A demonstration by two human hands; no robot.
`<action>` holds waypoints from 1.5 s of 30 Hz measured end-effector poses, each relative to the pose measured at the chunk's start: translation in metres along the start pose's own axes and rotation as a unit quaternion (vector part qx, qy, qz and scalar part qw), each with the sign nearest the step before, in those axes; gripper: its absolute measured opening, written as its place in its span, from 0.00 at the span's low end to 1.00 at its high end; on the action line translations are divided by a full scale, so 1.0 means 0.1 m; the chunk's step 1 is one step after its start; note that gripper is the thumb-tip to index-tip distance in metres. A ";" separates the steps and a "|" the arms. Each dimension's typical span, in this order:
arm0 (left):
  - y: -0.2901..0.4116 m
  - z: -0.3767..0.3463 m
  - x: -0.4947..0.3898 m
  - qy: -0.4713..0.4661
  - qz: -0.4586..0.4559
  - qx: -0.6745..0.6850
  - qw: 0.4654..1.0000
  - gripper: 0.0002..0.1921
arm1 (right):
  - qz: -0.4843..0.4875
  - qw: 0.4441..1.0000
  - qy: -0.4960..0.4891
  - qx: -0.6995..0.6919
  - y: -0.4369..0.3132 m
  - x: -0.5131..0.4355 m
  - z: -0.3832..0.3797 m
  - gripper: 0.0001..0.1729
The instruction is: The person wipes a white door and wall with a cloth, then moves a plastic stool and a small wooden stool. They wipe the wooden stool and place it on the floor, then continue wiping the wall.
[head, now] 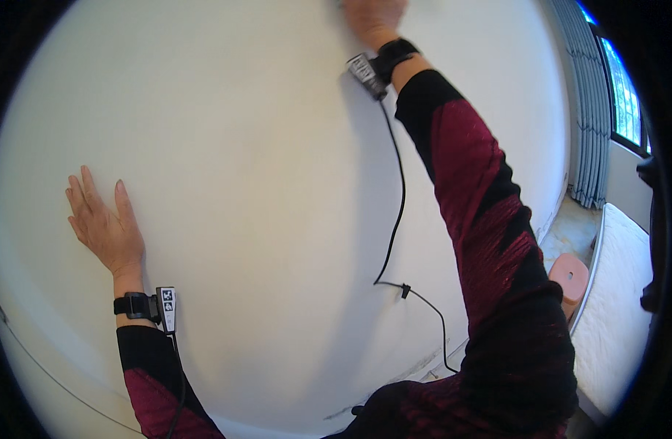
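Note:
A white wall [259,181] fills most of the view in front of me. My left hand [108,230] rests against it at the left, fingers spread and nothing held. Up at the top edge is my right hand [374,16], raised close to the wall and slightly blurred. Its fingertips are cut off by the frame, so what it may hold is hidden. Each wrist carries a black strap with a small device, the left device [167,309] and the right device [365,76].
A black cable [402,186] hangs from the right device toward my body. On the right are a pink stool [569,277], a bed with a white mattress [616,318], a grey-blue curtain [591,120] and a window [621,93]. Marks run along the wall's foot.

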State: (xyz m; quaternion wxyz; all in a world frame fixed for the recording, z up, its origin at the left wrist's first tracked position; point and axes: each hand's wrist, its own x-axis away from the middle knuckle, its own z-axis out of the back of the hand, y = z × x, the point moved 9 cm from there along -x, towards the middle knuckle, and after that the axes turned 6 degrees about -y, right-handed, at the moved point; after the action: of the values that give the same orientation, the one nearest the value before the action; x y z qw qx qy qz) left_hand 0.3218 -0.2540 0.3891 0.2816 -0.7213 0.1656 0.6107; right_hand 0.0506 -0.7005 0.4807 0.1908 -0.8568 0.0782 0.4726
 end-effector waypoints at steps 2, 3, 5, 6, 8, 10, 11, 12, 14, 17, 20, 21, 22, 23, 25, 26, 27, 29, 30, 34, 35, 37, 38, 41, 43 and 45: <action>0.00 0.00 -0.01 0.002 -0.005 -0.005 1.000 0.35 | -0.126 0.985 -0.061 0.098 0.62 -0.11 -0.01 0.21; 0.00 0.00 -0.02 0.008 -0.008 -0.008 1.000 0.35 | -0.192 0.969 -0.086 0.129 0.90 -0.12 0.00 0.24; -0.02 0.01 -0.04 0.020 -0.008 -0.011 1.000 0.35 | -0.279 0.941 -0.102 0.161 1.29 -0.07 0.07 0.28; -0.04 0.00 -0.05 0.025 -0.006 -0.011 1.000 0.35 | -0.283 0.937 -0.036 0.199 1.33 -0.09 0.20 0.24; -0.07 0.00 -0.06 0.027 -0.002 -0.012 1.000 0.34 | -0.279 0.926 0.048 0.248 1.20 -0.11 0.31 0.19; -0.09 0.00 -0.07 0.030 -0.003 -0.017 0.999 0.34 | -0.263 0.946 -0.060 0.183 0.99 -0.17 0.05 0.25; -0.11 -0.02 -0.08 0.024 0.003 -0.010 1.000 0.35 | -0.255 0.948 -0.113 0.150 0.82 -0.20 -0.07 0.29; -0.11 -0.02 -0.09 0.022 0.005 -0.008 1.000 0.35 | -0.213 0.959 -0.144 0.117 0.54 -0.27 -0.16 0.26; -0.12 -0.02 -0.11 0.020 0.010 -0.003 1.000 0.35 | -0.136 0.977 -0.108 0.122 -0.21 -0.36 -0.28 0.23; -0.10 0.00 -0.15 0.013 0.016 0.004 1.000 0.36 | -0.028 0.995 -0.082 0.057 -1.30 -0.31 -0.41 0.21; -0.10 0.01 -0.18 0.005 0.022 0.008 1.000 0.36 | 0.138 0.986 -0.085 -0.044 -2.40 -0.02 -0.46 0.15; -0.11 0.00 -0.19 0.002 0.025 0.007 1.000 0.36 | 0.163 0.977 -0.116 -0.071 -2.73 0.13 -0.49 0.15; -0.13 -0.01 -0.19 -0.001 0.028 0.005 1.000 0.37 | 0.220 0.968 -0.109 -0.042 -3.13 0.32 -0.45 0.12; -0.15 -0.03 -0.20 -0.002 0.027 0.005 1.000 0.37 | 0.271 0.952 -0.086 -0.114 -3.39 0.57 -0.29 0.11; -0.17 -0.05 -0.20 0.005 0.018 -0.002 1.000 0.37 | 0.359 0.908 -0.108 -0.184 -3.88 1.00 -0.09 0.10; -0.21 -0.08 -0.20 0.000 0.027 0.004 1.000 0.37 | 0.395 0.887 -0.113 -0.209 -4.06 1.17 0.00 0.10; -0.22 -0.09 -0.20 0.005 0.026 0.003 1.000 0.37 | 0.431 0.862 -0.148 -0.219 -4.20 1.31 0.00 0.11; -0.23 -0.10 -0.22 0.013 0.021 0.008 1.000 0.36 | 0.431 0.865 -0.143 -0.211 -4.23 1.26 -0.03 0.12; -0.23 -0.10 -0.22 0.015 0.018 0.015 1.000 0.36 | 0.423 0.871 -0.156 -0.195 -4.18 1.15 -0.12 0.13; -0.17 -0.07 -0.27 0.031 0.001 -0.021 0.999 0.36 | 0.299 0.939 -0.145 -0.090 -3.49 0.27 -0.61 0.15; -0.15 -0.05 -0.29 0.046 -0.011 -0.025 0.999 0.35 | 0.256 0.961 -0.054 -0.089 -3.19 0.07 -0.52 0.18; -0.13 -0.03 -0.30 0.065 -0.026 -0.042 0.997 0.35 | 0.156 0.982 -0.090 -0.062 -2.41 -0.29 -0.58 0.15; -0.12 -0.01 -0.29 0.085 -0.039 -0.034 0.995 0.35 | 0.104 0.989 -0.092 -0.041 -2.03 -0.36 -0.53 0.15; -0.16 -0.08 -0.31 0.097 -0.050 -0.052 0.993 0.34 | 0.052 0.991 -0.118 0.031 -1.09 -0.22 -0.23 0.14; -0.18 -0.09 -0.32 0.121 -0.065 -0.040 0.990 0.34 | 0.045 0.987 -0.143 0.059 -0.61 0.06 0.04 0.13; -0.20 -0.15 -0.37 0.105 -0.064 -0.048 0.991 0.34 | 0.063 0.976 -0.092 0.185 -0.31 0.45 0.43 0.16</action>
State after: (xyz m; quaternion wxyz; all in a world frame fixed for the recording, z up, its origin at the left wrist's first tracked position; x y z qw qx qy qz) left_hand 0.3380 -0.2514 0.4310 0.2662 -0.8036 0.1180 0.5191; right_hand 0.0506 -0.6531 0.4302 0.3224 -0.7528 0.2008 0.5376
